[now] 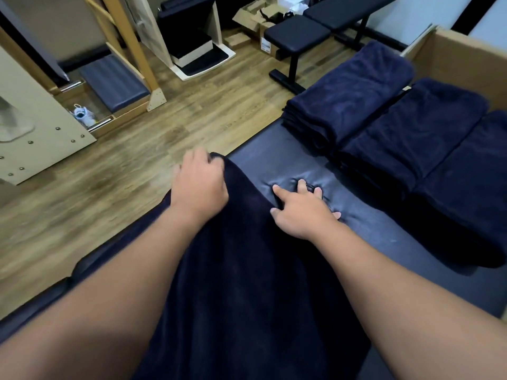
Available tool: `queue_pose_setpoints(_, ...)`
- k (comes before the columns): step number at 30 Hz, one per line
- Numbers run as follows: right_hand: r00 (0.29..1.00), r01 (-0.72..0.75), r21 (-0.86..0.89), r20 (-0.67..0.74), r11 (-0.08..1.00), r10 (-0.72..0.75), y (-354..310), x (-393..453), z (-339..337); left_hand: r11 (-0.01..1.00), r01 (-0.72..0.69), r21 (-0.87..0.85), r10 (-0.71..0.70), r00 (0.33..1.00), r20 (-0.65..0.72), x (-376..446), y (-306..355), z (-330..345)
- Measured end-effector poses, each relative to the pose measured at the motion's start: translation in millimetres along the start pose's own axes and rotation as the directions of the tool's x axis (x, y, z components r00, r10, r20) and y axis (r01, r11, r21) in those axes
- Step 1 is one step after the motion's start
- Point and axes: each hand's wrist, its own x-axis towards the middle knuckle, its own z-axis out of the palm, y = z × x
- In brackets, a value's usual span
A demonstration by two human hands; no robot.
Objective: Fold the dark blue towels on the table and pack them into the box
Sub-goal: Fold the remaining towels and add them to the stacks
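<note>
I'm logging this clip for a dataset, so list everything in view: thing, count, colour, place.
Towel: one, dark blue, spread on the table near the camera, under both hands.
Towel stacks: three, dark blue, side by side at the table's right end.
Table: one, dark padded top, across the foreground.
Box: one, brown cardboard, top right behind the stacks.
Bench: one, black, on the floor beyond the table.
Floor: wood-look brown, left.
Shoes: white, in a wooden frame at left; count unclear.
Left hand: grips the towel's far corner.
Right hand: fingers spread, on the table at the towel's right edge.
</note>
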Motion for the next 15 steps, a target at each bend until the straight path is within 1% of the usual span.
queue_pose_setpoints(1, 1.0, 0.002, 0.001, 0.004, 1.0, -0.002, 0, -1, 0, 0.998, 0.034, 0.049, -0.039, 0.993, 0.11, -18, 7, -2)
queue_pose_setpoints(2, 1.0, 0.006, -0.008, 0.01, 1.0, -0.006, 0, -1, 1, 0.993, 0.073, 0.089, -0.094, 0.961, 0.262, -34, 11, -1)
queue_pose_setpoints(3, 1.0, 0.012, -0.025, 0.021, 1.0, -0.011, 1, -3, 2, 0.989, 0.098, 0.113, -0.136, 0.908, 0.397, -50, 14, 3)
queue_pose_setpoints(4, 0.999, 0.025, -0.044, 0.034, 0.999, -0.024, 2, -5, 4, 0.989, 0.097, 0.112, -0.139, 0.875, 0.465, -62, 14, 8)
queue_pose_setpoints(6, 0.997, 0.065, -0.064, 0.04, 0.996, -0.062, 8, -11, 7, 0.993, 0.094, 0.069, -0.116, 0.869, 0.48, -74, 9, 16)
queue_pose_setpoints(7, 0.997, 0.083, -0.049, 0.008, 0.995, -0.083, 14, -16, 8, 0.993, 0.102, 0.053, -0.115, 0.872, 0.476, -74, 6, 18)
queue_pose_setpoints(9, 0.987, 0.092, -0.007, -0.135, 0.996, -0.092, 29, -34, 17, 0.992, 0.125, 0.034, -0.126, 0.863, 0.489, -74, 5, 17)
queue_pose_setpoints(11, 0.97, 0.048, -0.017, -0.238, 0.999, -0.051, 45, -62, 34, 0.99, 0.142, 0.017, -0.13, 0.85, 0.51, -74, 4, 17)
queue_pose_setpoints(12, 0.965, 0.021, -0.054, -0.259, 0.998, -0.035, 50, -77, 43, 0.989, 0.145, -0.002, -0.123, 0.844, 0.523, -74, 3, 17)
queue_pose_setpoints(14, 0.96, -0.04, -0.113, -0.279, 0.993, 0.007, 63, -99, 52, 0.983, 0.163, -0.09, -0.088, 0.834, 0.545, -74, 3, 11)
queue_pose_setpoints(15, 0.956, -0.078, -0.095, -0.288, 0.992, 0.048, 69, -105, 51, 0.976, 0.169, -0.138, -0.067, 0.835, 0.546, -75, 3, 8)
